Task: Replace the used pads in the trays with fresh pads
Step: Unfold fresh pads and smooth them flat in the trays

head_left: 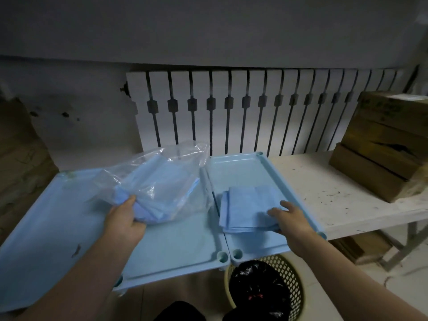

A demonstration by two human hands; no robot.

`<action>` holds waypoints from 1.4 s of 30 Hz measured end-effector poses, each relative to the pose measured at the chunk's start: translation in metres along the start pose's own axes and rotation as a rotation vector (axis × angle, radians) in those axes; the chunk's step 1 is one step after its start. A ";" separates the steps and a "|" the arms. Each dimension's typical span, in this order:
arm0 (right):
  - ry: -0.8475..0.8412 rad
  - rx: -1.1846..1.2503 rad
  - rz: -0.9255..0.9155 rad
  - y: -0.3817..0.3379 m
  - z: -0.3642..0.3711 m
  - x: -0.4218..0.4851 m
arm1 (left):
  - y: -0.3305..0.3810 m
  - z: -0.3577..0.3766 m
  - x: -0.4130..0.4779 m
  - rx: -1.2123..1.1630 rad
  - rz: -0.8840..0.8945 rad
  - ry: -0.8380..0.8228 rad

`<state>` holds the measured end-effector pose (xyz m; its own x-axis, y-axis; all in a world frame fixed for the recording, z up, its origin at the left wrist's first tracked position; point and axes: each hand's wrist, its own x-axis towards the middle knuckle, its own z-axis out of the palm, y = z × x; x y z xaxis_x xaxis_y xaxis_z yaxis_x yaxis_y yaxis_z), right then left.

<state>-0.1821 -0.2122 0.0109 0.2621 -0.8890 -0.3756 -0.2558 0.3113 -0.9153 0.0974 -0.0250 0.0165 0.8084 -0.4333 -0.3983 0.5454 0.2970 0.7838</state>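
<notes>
Three light blue trays lie side by side on a white table: a left tray (41, 218), a middle tray (180, 246) and a right tray (240, 165). My left hand (126, 218) grips a clear plastic bag (162, 172) of folded blue pads over the middle tray. A folded stack of blue pads (245, 207) lies in the right tray. My right hand (289, 218) rests on the stack's near right edge, with the fingers reaching over the top.
A yellow mesh bin with a black liner (261, 290) stands on the floor below the trays. Stacked cardboard boxes (382, 144) sit on the stained white table (335, 188) at the right. A white radiator (231, 107) runs along the wall behind.
</notes>
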 end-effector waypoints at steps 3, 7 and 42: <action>0.151 -0.240 -0.148 0.007 0.005 -0.001 | -0.013 0.011 -0.005 -0.038 -0.022 -0.035; -0.209 0.089 -0.113 -0.007 0.015 -0.022 | -0.039 0.042 -0.010 -0.041 -0.057 -0.163; 0.359 -0.435 -0.329 0.037 -0.006 0.060 | -0.140 0.087 -0.011 1.566 0.648 -0.557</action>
<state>-0.1815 -0.2560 -0.0449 0.0828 -0.9950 0.0555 -0.5882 -0.0937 -0.8033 -0.0074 -0.1360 -0.0469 0.4435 -0.8943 0.0598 -0.7659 -0.3435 0.5436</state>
